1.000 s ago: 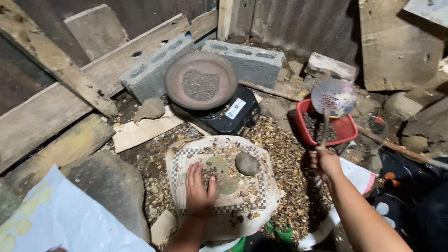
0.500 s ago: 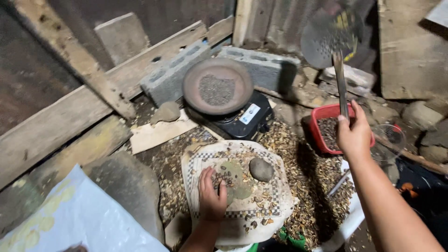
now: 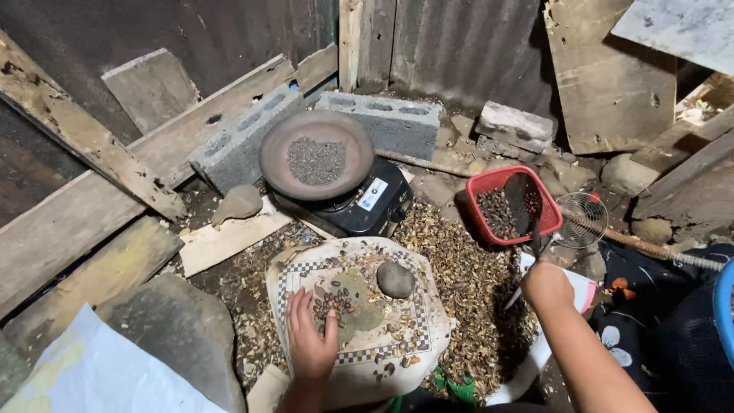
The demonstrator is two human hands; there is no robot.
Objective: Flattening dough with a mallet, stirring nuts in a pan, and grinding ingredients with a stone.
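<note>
Corrugated metal sheeting (image 3: 466,46) forms the far wall, dark and stained, with weathered wooden planks (image 3: 92,206) leaning along the left side and a rough board (image 3: 612,84) propped at the far right. Floor is bare earth, littered with a wide spread of husks and shell fragments (image 3: 466,291) around the work area.

Two grey concrete blocks (image 3: 382,122) lie at the far centre. In front of them a black single-burner stove (image 3: 359,206) carries a round, shallow pan (image 3: 315,155) holding a patch of dark grains. Loose stones and rubble lie to the right of the blocks. A large flat rock (image 3: 168,329) sits near left, with a pale sheet (image 3: 84,375) at the near-left corner.

Near centre, a patterned cloth (image 3: 405,336) covers a flat grinding stone; a small heap of dark seeds (image 3: 332,304) and a rounded hand stone (image 3: 395,279) rest on it. The left hand (image 3: 310,344) lies palm-down on the cloth, fingers spread and released, fingertips touching the seeds.

The right hand (image 3: 547,285) is clenched around the handle of a dark ladle-like scoop (image 3: 524,200), whose bowl sits over a red plastic basket (image 3: 478,187) of dark seeds at mid right. A round wire sieve (image 3: 581,220) lies just right of the basket. Dark floral fabric (image 3: 650,306) occupies the near right.
</note>
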